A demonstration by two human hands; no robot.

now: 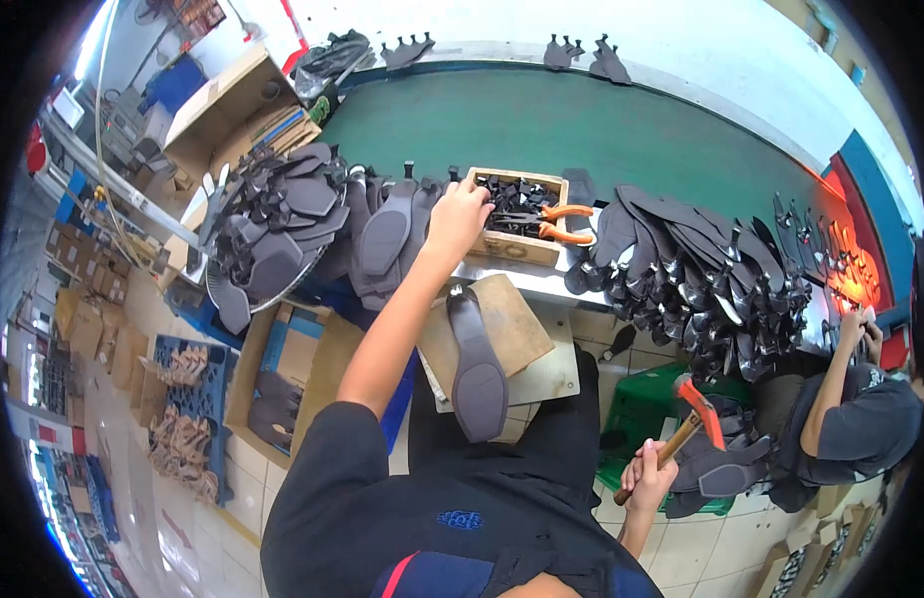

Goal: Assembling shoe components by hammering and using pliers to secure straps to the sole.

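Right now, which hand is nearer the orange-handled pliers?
Left. The left hand is at the wooden box's left side, just left of the pliers. The right hand, grip around the hammer, is farther off, closer to the body.

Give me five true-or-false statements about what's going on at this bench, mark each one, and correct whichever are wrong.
1. The right hand grips a red-headed hammer. True.
2. The left hand holds the long dark sole. False: the sole lies across a square board, and neither hand touches it.
3. The left hand is at a wooden box of small black pieces. True.
4. The orange-handled pliers lie on the floor. False: the pliers rest at the wooden box.
5. Only one person is in view. False: another person is at the right.
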